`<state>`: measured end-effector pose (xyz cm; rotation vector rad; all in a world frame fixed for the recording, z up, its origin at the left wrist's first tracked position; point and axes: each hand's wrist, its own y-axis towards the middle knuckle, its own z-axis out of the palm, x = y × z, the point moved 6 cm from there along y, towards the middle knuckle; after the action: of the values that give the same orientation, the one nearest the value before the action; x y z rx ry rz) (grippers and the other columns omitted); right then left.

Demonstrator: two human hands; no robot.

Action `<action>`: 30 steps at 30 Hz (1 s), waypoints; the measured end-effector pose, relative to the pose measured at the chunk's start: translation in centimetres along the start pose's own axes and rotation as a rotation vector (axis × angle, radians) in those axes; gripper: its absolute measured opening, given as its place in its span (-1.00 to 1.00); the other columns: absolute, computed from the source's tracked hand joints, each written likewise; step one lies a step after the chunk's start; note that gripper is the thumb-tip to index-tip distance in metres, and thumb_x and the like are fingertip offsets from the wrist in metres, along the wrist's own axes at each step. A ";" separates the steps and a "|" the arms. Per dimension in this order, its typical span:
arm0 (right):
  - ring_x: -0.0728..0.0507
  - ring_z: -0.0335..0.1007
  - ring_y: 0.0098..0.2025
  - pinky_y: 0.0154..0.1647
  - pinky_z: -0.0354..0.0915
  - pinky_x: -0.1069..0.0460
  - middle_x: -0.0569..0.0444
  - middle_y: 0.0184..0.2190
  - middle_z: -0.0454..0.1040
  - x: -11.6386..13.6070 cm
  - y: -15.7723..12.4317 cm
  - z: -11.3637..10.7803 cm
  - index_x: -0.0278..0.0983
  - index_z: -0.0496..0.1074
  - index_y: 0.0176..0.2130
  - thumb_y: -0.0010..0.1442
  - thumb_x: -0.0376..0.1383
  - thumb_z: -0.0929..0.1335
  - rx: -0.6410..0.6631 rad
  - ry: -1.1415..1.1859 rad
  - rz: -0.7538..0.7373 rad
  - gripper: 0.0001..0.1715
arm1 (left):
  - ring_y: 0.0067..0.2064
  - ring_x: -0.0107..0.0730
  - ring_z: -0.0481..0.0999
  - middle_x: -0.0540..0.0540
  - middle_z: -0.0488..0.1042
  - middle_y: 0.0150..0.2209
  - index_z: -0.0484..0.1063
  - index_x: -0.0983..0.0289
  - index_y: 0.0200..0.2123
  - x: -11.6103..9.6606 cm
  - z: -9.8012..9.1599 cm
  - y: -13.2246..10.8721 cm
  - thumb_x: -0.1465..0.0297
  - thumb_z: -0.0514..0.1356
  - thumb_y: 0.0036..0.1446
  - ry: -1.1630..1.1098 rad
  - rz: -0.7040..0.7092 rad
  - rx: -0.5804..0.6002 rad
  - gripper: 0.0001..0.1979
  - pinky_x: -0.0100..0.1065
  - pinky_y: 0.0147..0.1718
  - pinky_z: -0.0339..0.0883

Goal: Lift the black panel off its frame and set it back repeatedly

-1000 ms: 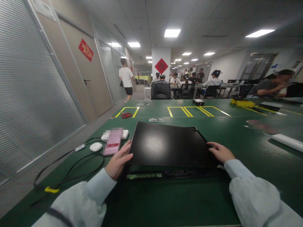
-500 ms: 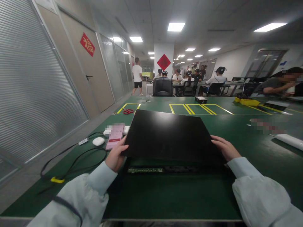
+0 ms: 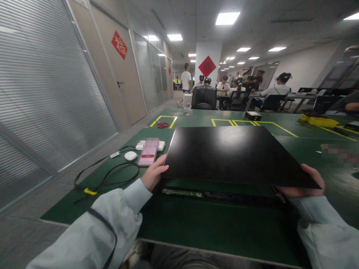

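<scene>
A flat black panel (image 3: pixel 224 157) with a glossy top is held above the green table, tilted. My left hand (image 3: pixel 155 172) grips its left edge, thumb on top. At the right corner my right hand (image 3: pixel 307 185) holds it, with the fingers partly hidden beneath. Under the panel's near edge lies a dark part with a narrow green circuit board (image 3: pixel 182 192); most of this part is covered by the panel.
Left of the panel lie a pink-screened phone (image 3: pixel 147 154), a white rounded case (image 3: pixel 130 155) and a black strap (image 3: pixel 105 184). Farther back are red scissors (image 3: pixel 162 125), a black box (image 3: pixel 253 115) and a yellow tray (image 3: pixel 319 121). Several people sit beyond the table.
The panel's right side has swung nearer and lower, and my right hand has moved to its near right corner, partly underneath. The view has turned left. A person in the background has walked farther away.
</scene>
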<state>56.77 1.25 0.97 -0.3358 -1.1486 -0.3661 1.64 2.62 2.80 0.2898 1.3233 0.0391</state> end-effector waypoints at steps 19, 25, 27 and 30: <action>-0.33 0.70 0.09 0.19 0.63 -0.30 -0.01 0.01 0.73 2.9 -3.4 4.4 -0.18 0.64 0.04 -0.39 -0.42 0.34 -0.218 0.517 -0.181 -0.08 | 0.59 0.45 0.29 0.36 0.36 0.57 0.69 0.12 0.32 3.4 -2.2 0.0 -0.21 0.53 0.06 0.816 0.108 0.114 -0.14 0.27 0.61 0.09; -0.24 0.67 0.11 0.06 0.71 -0.11 -0.07 -0.03 0.69 2.6 -3.0 4.1 -0.28 0.57 -0.07 -0.31 -0.53 0.32 -0.265 0.579 -0.170 -0.26 | 0.62 0.50 0.24 0.38 0.30 0.61 0.65 0.09 0.38 2.7 -1.1 -1.0 -0.16 0.63 -0.04 0.823 0.111 0.236 -0.04 0.32 0.60 0.06; -0.21 0.66 0.11 0.09 0.70 -0.08 -0.06 -0.04 0.68 2.6 -2.7 3.9 -0.29 0.54 -0.11 -0.31 -0.56 0.31 -0.299 0.587 -0.178 -0.31 | 0.61 0.50 0.25 0.39 0.31 0.60 0.65 0.09 0.38 2.8 -1.0 -1.0 -0.15 0.64 -0.06 0.817 0.111 0.254 -0.03 0.31 0.60 0.07; -0.17 0.65 0.08 0.09 0.67 -0.02 -0.02 -0.03 0.65 2.5 -2.1 3.1 -0.27 0.48 -0.17 -0.31 -0.60 0.30 -0.357 0.574 -0.171 -0.36 | 0.60 0.49 0.27 0.37 0.33 0.59 0.67 0.07 0.36 2.9 -1.0 -1.0 -0.13 0.65 -0.06 0.810 0.111 0.249 -0.06 0.32 0.60 0.08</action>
<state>54.15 0.45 4.60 -0.4101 -0.5445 -0.7673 1.24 2.40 -0.40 0.5976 2.1199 0.0920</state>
